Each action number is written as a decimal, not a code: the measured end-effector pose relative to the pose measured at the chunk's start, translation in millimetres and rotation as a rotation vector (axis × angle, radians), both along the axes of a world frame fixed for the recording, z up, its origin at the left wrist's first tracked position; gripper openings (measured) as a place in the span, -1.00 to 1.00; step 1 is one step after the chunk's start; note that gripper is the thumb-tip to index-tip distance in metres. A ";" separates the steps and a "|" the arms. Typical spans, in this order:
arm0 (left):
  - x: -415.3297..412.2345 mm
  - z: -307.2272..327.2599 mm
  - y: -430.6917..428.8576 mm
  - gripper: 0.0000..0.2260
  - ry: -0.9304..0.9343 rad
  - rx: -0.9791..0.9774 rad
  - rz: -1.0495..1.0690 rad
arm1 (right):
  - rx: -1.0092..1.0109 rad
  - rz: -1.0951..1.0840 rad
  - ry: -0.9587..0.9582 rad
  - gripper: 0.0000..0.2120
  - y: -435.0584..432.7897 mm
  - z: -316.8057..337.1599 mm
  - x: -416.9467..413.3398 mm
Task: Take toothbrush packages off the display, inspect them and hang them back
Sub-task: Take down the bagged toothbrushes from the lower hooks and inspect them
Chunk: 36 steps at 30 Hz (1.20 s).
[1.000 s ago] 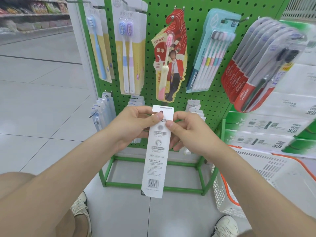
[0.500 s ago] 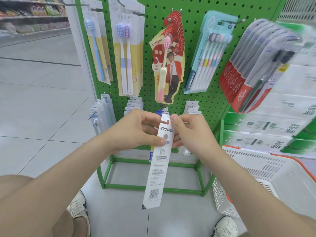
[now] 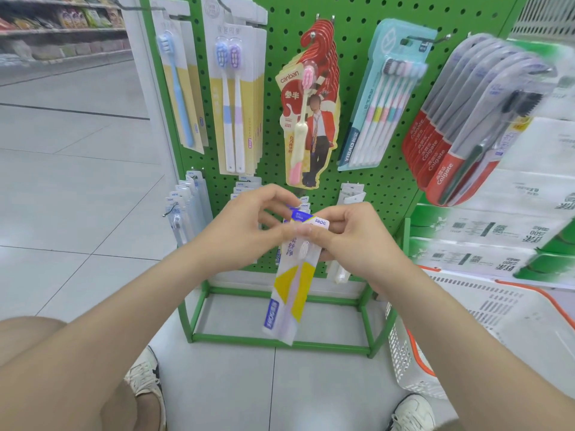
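Observation:
A long narrow toothbrush package [image 3: 291, 290], white with yellow and blue print on its front, hangs tilted in front of the green pegboard display [image 3: 357, 169]. My left hand [image 3: 249, 227] pinches its top edge from the left. My right hand [image 3: 351, 234] pinches the top from the right, fingers curled over the header card. More packages of the same kind hang on the lower hooks behind my hands, partly hidden.
Upper hooks carry yellow-backed brush packs [image 3: 236, 98], a red canban pack [image 3: 311, 104], a teal multi-pack [image 3: 385, 94] and Colgate packs [image 3: 460, 126]. A white basket with an orange rim [image 3: 466, 331] stands at the right. My shoes show at the bottom, on the tiled floor.
The package has been turned round: its white back with the barcode faced me before, now the coloured front does. Both hands kept hold of its top and shifted slightly right.

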<state>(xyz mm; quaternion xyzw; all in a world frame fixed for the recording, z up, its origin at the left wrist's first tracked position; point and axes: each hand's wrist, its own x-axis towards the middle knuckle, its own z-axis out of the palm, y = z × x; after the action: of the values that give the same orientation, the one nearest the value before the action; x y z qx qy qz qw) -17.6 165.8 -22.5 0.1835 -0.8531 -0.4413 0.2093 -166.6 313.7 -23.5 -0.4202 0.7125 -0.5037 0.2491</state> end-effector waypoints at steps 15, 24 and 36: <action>-17.5 -7.6 -39.8 -0.90 -0.111 -0.434 0.380 | 0.299 -0.032 0.649 -0.66 -30.8 -32.5 -25.4; -77.8 -37.1 -66.5 -0.78 -0.302 -0.674 0.372 | 0.415 -0.075 0.580 -0.63 -65.0 -37.4 -47.0; -126.9 -60.4 -83.5 -0.84 -0.339 -0.615 0.417 | 0.412 -0.116 0.334 -0.52 -86.1 -36.3 -50.2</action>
<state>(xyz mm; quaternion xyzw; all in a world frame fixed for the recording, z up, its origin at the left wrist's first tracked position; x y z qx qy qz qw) -144.5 82.4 -82.9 0.3516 -0.9122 -0.0770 0.1958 -216.8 227.6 -59.8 -0.3964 0.8540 -0.2854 0.1792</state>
